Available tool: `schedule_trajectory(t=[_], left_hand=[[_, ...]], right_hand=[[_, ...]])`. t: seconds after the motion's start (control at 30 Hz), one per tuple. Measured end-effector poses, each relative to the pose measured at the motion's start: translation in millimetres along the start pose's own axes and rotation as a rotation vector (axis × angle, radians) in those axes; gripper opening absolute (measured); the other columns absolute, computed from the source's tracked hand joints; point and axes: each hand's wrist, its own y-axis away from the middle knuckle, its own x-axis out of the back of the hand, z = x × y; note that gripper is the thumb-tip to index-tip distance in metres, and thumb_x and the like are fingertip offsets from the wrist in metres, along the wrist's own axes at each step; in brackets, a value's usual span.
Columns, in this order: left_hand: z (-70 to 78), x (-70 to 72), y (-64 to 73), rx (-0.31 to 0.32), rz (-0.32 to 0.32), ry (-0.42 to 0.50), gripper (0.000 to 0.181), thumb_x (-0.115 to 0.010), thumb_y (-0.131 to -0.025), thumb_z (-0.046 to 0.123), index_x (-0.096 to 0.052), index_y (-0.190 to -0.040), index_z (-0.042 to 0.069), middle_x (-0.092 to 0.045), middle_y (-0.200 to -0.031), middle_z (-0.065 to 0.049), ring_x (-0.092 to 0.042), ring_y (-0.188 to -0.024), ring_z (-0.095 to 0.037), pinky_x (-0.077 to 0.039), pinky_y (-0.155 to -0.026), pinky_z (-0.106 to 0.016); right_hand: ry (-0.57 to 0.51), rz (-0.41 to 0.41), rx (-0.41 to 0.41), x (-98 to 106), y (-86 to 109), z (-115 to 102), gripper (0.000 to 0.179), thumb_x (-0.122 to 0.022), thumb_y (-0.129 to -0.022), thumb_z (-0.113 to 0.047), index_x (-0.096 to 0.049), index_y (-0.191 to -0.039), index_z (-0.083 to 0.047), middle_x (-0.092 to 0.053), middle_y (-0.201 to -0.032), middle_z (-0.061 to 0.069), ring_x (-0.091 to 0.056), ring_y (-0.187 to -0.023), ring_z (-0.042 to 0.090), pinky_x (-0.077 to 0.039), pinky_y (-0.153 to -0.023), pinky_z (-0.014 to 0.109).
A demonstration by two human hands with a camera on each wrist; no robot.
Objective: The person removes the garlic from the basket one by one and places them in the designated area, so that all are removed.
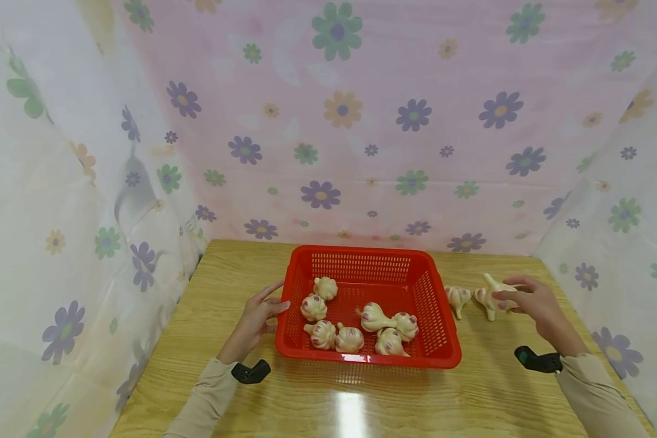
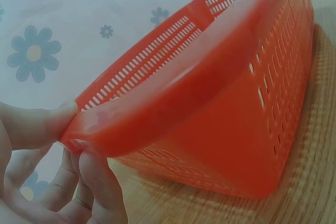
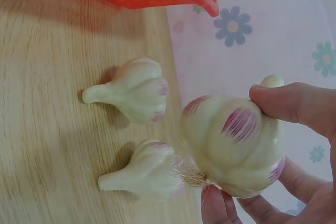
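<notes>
My left hand pinches the left rim of a red plastic basket; the left wrist view shows the thumb over the rim and fingers beneath it. Inside the basket lie several garlic bulbs, grouped at the left and front. To the right of the basket, my right hand holds a garlic bulb between thumb and fingers, raised above the table, its dry roots showing. Two more bulbs, one nearer the basket and one beside it, lie on the table close to that hand.
The basket stands on a wooden table with light glaring off its front. A floral cloth hangs behind the table and along both sides. Each wrist carries a black camera strap.
</notes>
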Motion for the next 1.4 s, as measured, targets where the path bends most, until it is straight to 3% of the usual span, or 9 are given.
schedule_trajectory(t=[0.27, 0.4, 0.53, 0.63, 0.73, 0.93, 1.13, 1.4], left_hand=[[-3.7, -0.7, 0.0, -0.014, 0.032, 0.013, 0.058, -0.070, -0.083, 0.009, -0.052, -0.136, 0.026, -0.062, -0.113, -0.018, -0.065, -0.087, -0.026, -0.055, -0.066, -0.047], [-4.0, -0.4, -0.7, -0.017, 0.030, 0.015, 0.058, -0.069, -0.084, 0.009, -0.051, -0.137, 0.025, -0.062, -0.114, -0.018, -0.065, -0.089, -0.027, -0.055, -0.067, -0.047], [-2.6, -0.4, 0.0, -0.014, 0.024, 0.014, 0.058, -0.069, -0.084, 0.009, -0.051, -0.136, 0.026, -0.061, -0.116, -0.019, -0.065, -0.089, -0.027, -0.055, -0.068, -0.047], [-1.9, -0.1, 0.6, -0.010, 0.022, 0.012, 0.057, -0.069, -0.084, 0.010, -0.052, -0.135, 0.028, -0.061, -0.116, -0.019, -0.065, -0.087, -0.026, -0.055, -0.068, -0.047], [-1.9, 0.3, 1.0, -0.011, 0.016, 0.013, 0.057, -0.069, -0.085, 0.010, -0.051, -0.137, 0.027, -0.061, -0.117, -0.020, -0.065, -0.086, -0.025, -0.055, -0.067, -0.047], [-1.5, -0.1, 1.7, -0.009, 0.006, 0.007, 0.059, -0.067, -0.087, 0.010, -0.047, -0.140, 0.025, -0.059, -0.120, -0.021, -0.064, -0.087, -0.025, -0.055, -0.067, -0.047], [-1.0, -1.2, 0.6, -0.013, 0.017, 0.007, 0.057, -0.069, -0.085, 0.009, -0.051, -0.137, 0.026, -0.061, -0.115, -0.018, -0.064, -0.087, -0.026, -0.055, -0.066, -0.046], [-2.3, -2.0, -0.3, -0.014, 0.023, 0.015, 0.057, -0.069, -0.084, 0.008, -0.052, -0.135, 0.027, -0.063, -0.111, -0.016, -0.065, -0.086, -0.026, -0.055, -0.065, -0.046]], right_hand=[[-0.022, 0.006, -0.013, 7, -1.6, 9, 0.065, -0.064, -0.090, -0.036, -0.039, -0.133, 0.007, -0.039, -0.132, 0.025, -0.055, -0.079, -0.006, -0.053, -0.073, 0.029], [-0.035, 0.018, -0.009, 10, -2.4, 16, 0.063, -0.064, -0.091, -0.034, -0.040, -0.131, 0.008, -0.049, -0.118, 0.010, -0.058, -0.078, -0.002, -0.053, -0.071, 0.029], [-0.071, 0.037, -0.002, 14, -2.9, 25, 0.052, -0.064, -0.091, -0.031, -0.047, -0.124, 0.005, -0.047, -0.104, -0.011, -0.060, -0.077, 0.002, -0.053, -0.071, 0.028], [-0.098, 0.041, -0.010, 16, -3.5, 33, 0.044, -0.064, -0.091, -0.030, -0.051, -0.120, 0.000, -0.046, -0.102, -0.017, -0.062, -0.077, 0.004, -0.053, -0.071, 0.029], [-0.106, 0.044, -0.031, 18, -4.6, 40, 0.044, -0.064, -0.091, -0.031, -0.053, -0.120, 0.000, -0.047, -0.109, -0.009, -0.061, -0.077, 0.003, -0.053, -0.072, 0.029], [-0.082, 0.056, -0.103, 22, -7.7, 50, 0.055, -0.064, -0.090, -0.034, -0.045, -0.123, 0.007, -0.034, -0.129, 0.025, -0.053, -0.075, -0.006, -0.053, -0.071, 0.030], [-0.080, 0.070, -0.161, 26, -10.0, 59, 0.061, -0.064, -0.090, -0.036, -0.042, -0.124, 0.010, -0.033, -0.129, 0.027, -0.050, -0.073, -0.007, -0.053, -0.070, 0.032], [-0.047, 0.089, -0.177, 22, -17.1, 74, 0.068, -0.064, -0.090, -0.036, -0.038, -0.128, 0.014, -0.030, -0.132, 0.033, -0.050, -0.073, -0.001, -0.053, -0.070, 0.036]])
